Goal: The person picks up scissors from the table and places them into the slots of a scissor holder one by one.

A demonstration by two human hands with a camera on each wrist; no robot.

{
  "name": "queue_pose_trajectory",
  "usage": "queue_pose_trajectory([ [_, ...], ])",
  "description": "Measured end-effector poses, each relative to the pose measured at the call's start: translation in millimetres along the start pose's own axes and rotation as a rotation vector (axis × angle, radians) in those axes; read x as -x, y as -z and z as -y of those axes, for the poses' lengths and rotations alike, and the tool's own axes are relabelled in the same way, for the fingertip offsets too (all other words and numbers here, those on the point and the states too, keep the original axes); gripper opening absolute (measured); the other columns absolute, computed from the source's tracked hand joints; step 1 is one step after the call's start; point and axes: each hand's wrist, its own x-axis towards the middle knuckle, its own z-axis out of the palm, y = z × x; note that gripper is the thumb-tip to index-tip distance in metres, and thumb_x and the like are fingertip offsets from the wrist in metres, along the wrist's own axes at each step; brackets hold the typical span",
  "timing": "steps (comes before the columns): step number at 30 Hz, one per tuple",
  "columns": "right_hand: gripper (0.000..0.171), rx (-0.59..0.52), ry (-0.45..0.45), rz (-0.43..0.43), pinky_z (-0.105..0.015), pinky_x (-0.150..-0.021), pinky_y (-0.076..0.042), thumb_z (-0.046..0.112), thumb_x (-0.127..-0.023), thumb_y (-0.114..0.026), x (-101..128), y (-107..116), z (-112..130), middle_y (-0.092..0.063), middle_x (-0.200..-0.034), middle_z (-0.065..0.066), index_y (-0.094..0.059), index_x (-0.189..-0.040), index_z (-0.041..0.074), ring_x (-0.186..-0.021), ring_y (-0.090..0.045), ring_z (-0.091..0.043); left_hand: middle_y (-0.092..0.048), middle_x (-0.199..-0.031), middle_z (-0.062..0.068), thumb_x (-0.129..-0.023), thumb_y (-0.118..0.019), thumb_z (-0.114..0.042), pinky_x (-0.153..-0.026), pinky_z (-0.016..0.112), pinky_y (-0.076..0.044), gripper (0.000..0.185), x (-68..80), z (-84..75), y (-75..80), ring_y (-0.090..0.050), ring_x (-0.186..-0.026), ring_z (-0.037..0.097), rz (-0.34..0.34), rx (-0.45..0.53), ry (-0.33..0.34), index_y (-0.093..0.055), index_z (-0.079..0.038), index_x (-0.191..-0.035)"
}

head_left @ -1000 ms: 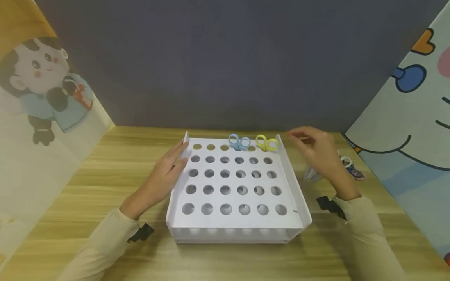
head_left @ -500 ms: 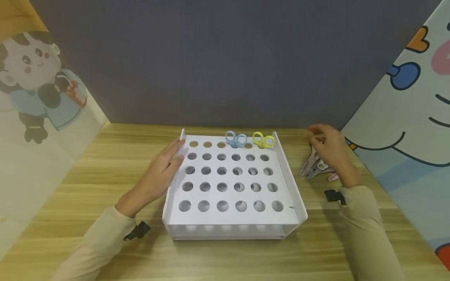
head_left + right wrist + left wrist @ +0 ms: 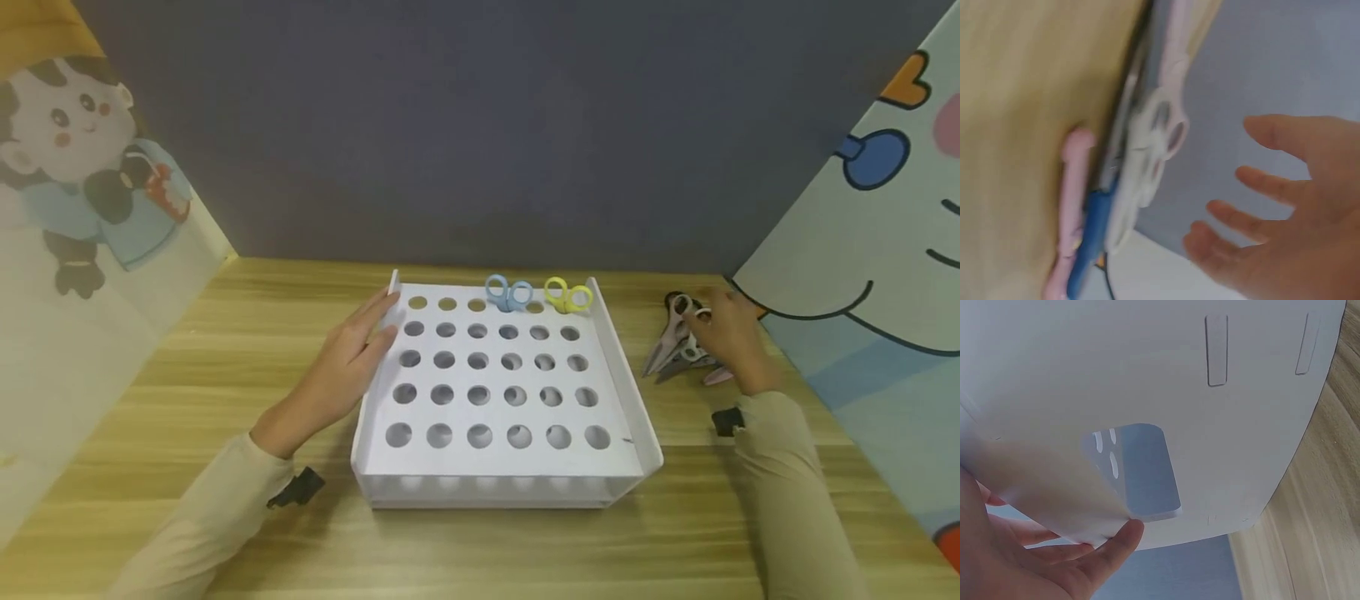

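Steadying the white holed rack (image 3: 495,392) on the counter (image 3: 225,350), the left hand (image 3: 341,371) lies flat-fingered against its left wall, while the right hand (image 3: 731,337) reaches the loose scissors pile (image 3: 678,346) (blue and yellow pairs already stand in the rack). Left wrist: relaxed fingers (image 3: 1100,553) under the rack wall. Right wrist: spread fingers (image 3: 1260,219), grasping nothing, beside the scissors (image 3: 1141,162).

Both arms wear long beige sleeves (image 3: 217,521) reaching to the wrists. A small black clip-like camera mount (image 3: 297,488) sits at each cuff. The hands (image 3: 341,371) are bare, without rings.
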Motion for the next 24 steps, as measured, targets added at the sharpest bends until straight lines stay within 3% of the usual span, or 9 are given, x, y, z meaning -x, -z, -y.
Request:
queue_pose_trajectory([
  [5,0.068,0.093,-0.115,0.235,-0.078,-0.1,-0.023,0.029,-0.101,-0.053,1.5,-3.3,-14.8,-0.036,-0.131,-0.05,-0.03,-0.141,-0.021,-0.12,-0.031,-0.066,-0.024,-0.162,0.011,-0.106,-0.042,-0.022,-0.123,0.049,-0.016,0.05,-2.3,-1.4,0.0,-0.022,-0.15,0.031,-0.001,0.002,0.006,-0.037,-0.003,-0.152],
  [9,0.069,0.088,-0.132,0.326,-0.077,-0.098,-0.022,0.036,-0.102,-0.049,3.3,-6.8,-21.1,-0.041,-0.13,-0.046,-0.034,-0.137,-0.021,-0.121,-0.032,-0.065,-0.024,-0.162,0.011,-0.106,-0.042,-0.022,-0.123,0.049,-0.016,0.05,-2.9,-1.4,0.6,-0.022,-0.15,0.03,-0.002,0.0,0.008,-0.037,-0.003,-0.152],
  [14,0.063,0.073,-0.131,0.309,-0.077,-0.091,-0.03,0.04,-0.102,-0.051,3.6,-10.4,-24.8,-0.048,-0.123,-0.044,-0.044,-0.13,-0.016,-0.111,-0.04,-0.065,-0.025,-0.162,0.013,-0.106,-0.042,-0.021,-0.123,0.049,-0.016,0.05,-2.4,-1.1,1.2,-0.022,-0.15,0.031,-0.004,-0.006,0.006,-0.038,-0.002,-0.152],
  [18,0.047,0.07,-0.083,0.245,-0.066,-0.074,-0.044,0.034,-0.097,-0.062,2.5,-11.8,-27.1,-0.06,-0.099,-0.034,-0.058,-0.107,-0.011,-0.084,-0.057,-0.051,-0.025,-0.162,0.013,-0.106,-0.042,-0.022,-0.123,0.049,-0.016,0.05,-1.8,-1.8,1.7,-0.022,-0.149,0.031,-0.006,-0.011,0.016,-0.038,-0.002,-0.152],
  [21,0.033,0.055,-0.071,0.223,-0.045,-0.056,-0.043,0.026,-0.092,-0.067,2.6,-12.1,-28.7,-0.054,-0.072,-0.019,-0.056,-0.081,-0.003,-0.061,-0.049,-0.03,-0.025,-0.162,0.013,-0.106,-0.042,-0.022,-0.123,0.049,-0.016,0.05,-1.2,-2.0,1.1,-0.022,-0.149,0.031,-0.002,-0.01,0.025,-0.038,-0.002,-0.152],
  [24,0.029,0.023,-0.101,0.217,-0.037,-0.055,-0.04,0.024,-0.089,-0.068,3.7,-11.2,-30.7,-0.055,-0.074,-0.019,-0.057,-0.081,-0.002,-0.061,-0.046,-0.027,-0.024,-0.162,0.014,-0.106,-0.042,-0.022,-0.123,0.049,-0.016,0.05,-0.7,-2.3,0.5,-0.022,-0.149,0.031,0.001,-0.003,0.025,-0.038,-0.001,-0.152],
])
